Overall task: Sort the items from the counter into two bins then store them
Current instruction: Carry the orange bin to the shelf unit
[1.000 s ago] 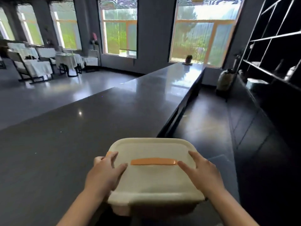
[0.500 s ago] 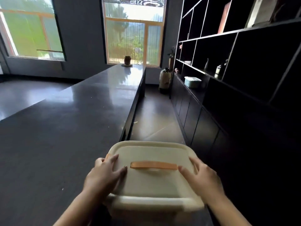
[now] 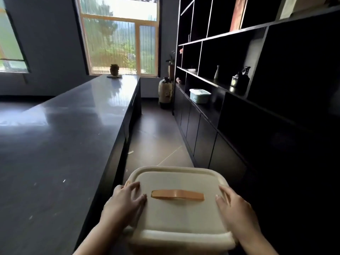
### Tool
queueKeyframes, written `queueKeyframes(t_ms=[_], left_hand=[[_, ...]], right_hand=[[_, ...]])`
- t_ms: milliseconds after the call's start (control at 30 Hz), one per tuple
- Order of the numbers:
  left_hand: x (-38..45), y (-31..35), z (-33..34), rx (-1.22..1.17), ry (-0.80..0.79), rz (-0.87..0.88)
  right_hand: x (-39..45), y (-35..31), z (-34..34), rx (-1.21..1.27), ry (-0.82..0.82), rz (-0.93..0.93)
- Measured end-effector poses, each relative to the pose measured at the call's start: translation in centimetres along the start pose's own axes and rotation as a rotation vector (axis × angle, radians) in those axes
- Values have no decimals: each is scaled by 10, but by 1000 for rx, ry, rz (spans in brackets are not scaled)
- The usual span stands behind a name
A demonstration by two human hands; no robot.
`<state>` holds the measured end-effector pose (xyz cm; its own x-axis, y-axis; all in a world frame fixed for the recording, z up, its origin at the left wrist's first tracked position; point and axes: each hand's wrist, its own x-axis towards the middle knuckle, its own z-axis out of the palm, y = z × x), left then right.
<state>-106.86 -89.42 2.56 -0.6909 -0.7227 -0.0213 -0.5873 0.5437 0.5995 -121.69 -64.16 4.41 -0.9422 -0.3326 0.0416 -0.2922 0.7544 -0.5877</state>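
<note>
I carry a cream lidded bin (image 3: 176,216) with an orange handle (image 3: 177,195) on its lid, held in the air over the aisle floor, just right of the dark counter (image 3: 60,150). My left hand (image 3: 123,205) grips the bin's left side, fingers spread on the lid. My right hand (image 3: 233,208) grips the right side the same way. A second bin, pale green with a white lid (image 3: 199,95), sits on the ledge of the dark shelving unit (image 3: 230,85) ahead on the right.
The aisle floor (image 3: 156,137) runs between the counter and low dark cabinets (image 3: 200,137). A tall ceramic jar (image 3: 165,92) stands at the aisle's far end. A small plant pot (image 3: 114,70) sits at the counter's far end. Vases and ornaments (image 3: 241,78) occupy the shelves.
The view has swung to the right, from over the counter towards the aisle and shelving. The bin has come off the counter's edge with both hands still on its sides.
</note>
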Motion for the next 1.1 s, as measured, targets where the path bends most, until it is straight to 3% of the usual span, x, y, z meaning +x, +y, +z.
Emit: queueKeyframes(t_ms=[400,633,867,1100], left_hand=[[283,25,16,30,18,-69],[472,38,15,44,0,-2],[648,102,26,48,-57,129],[813,194,98,51,-128,249]], right_hand=[[279,-81,70,-10,-66,-19],[428,-137,128,72,-31,104],[573,-157,143,146,67,245],[741,-123,140,176,183,301]])
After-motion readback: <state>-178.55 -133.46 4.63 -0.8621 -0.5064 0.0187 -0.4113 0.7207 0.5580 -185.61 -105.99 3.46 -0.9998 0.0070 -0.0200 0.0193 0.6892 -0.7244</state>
